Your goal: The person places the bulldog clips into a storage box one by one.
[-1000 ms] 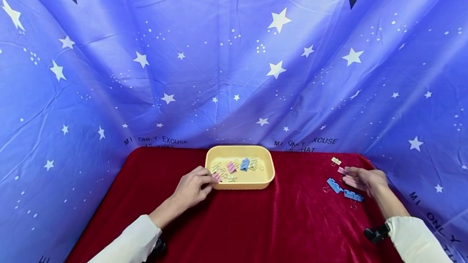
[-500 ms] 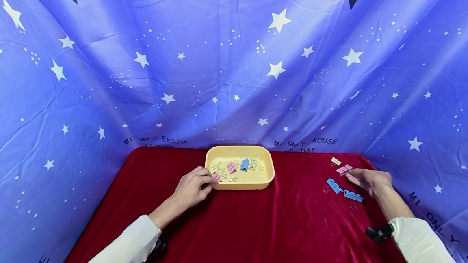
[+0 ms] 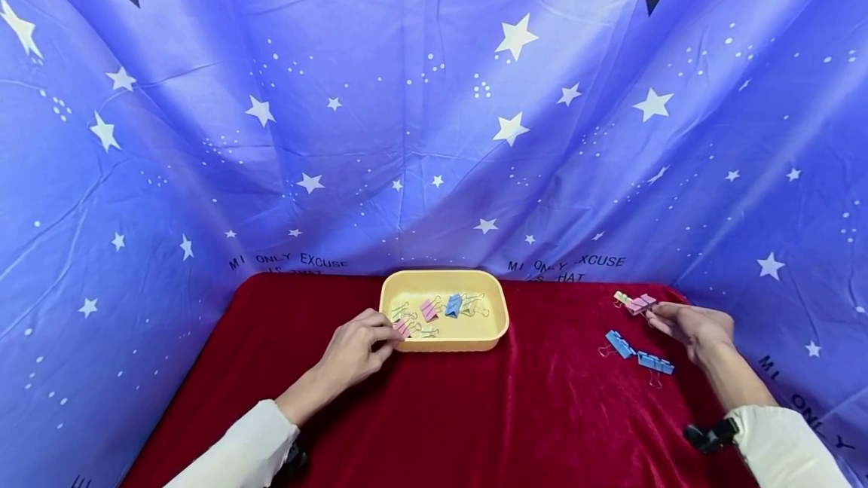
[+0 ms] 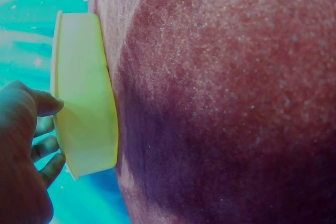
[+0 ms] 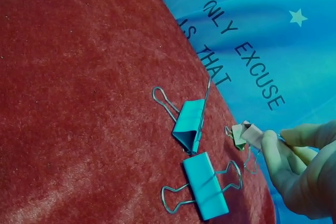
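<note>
My left hand (image 3: 362, 341) grips the near left corner of a yellow plastic tray (image 3: 450, 346); in the left wrist view its thumb lies on the outer side of the tray wall (image 4: 86, 93). My right hand (image 3: 698, 330) pinches a pink binder clip (image 3: 640, 304) at the table's far right. A small yellow binder clip (image 3: 620, 297) lies right beside the pink one. Nearer me are two blue binder clips (image 3: 620, 345) (image 3: 655, 363), almost end to end, their wire handles spread in the right wrist view. The fingers partly cover the pink clip (image 5: 252, 135).
In the tray lie several binder clips: pink (image 3: 430, 310), blue (image 3: 453, 306) and pale yellow (image 3: 474, 306). A dark red velvet cloth (image 3: 461, 413) covers the table. Blue star-printed curtains (image 3: 407, 134) rise behind the table and along both sides.
The right hand has shifted slightly away from me and to the right. The pink clip has moved back and turned, coming up against the yellow clip. My left hand and the tray stay put.
</note>
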The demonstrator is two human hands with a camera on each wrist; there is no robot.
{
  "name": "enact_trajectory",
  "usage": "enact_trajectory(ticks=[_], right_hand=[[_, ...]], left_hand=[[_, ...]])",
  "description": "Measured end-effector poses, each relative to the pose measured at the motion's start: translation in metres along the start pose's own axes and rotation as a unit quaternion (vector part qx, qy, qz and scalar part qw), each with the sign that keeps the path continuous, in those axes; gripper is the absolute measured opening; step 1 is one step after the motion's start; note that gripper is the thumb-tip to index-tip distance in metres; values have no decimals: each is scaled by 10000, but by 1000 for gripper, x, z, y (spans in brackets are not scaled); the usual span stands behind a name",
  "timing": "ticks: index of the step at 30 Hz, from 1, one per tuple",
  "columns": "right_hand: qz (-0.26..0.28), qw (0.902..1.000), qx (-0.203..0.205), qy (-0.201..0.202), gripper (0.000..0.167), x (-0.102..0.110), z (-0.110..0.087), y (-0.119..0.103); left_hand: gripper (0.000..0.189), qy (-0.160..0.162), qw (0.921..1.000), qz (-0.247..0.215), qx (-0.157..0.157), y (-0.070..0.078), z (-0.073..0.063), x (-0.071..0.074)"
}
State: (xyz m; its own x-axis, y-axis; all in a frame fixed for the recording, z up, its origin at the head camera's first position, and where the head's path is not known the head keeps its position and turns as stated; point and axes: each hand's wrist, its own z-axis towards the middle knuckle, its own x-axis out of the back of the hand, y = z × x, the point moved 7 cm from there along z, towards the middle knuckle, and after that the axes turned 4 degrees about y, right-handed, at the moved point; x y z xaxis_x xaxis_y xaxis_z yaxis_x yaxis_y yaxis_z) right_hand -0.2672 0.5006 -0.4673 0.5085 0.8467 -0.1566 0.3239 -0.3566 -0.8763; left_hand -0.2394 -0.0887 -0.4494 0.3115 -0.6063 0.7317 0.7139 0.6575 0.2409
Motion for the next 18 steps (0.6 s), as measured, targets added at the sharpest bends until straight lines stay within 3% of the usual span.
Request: enact_trajectory(ticks=[11, 18], right_hand=[[-373, 9921, 661, -1003, 50, -43, -15, -9], [-708, 9835, 1001, -1329, 52, -71, -23, -9]], left_hand=[[21, 61, 10000, -51, 24, -1, 0, 0], [21, 88, 10000, -26, -12, -1, -1, 0]])
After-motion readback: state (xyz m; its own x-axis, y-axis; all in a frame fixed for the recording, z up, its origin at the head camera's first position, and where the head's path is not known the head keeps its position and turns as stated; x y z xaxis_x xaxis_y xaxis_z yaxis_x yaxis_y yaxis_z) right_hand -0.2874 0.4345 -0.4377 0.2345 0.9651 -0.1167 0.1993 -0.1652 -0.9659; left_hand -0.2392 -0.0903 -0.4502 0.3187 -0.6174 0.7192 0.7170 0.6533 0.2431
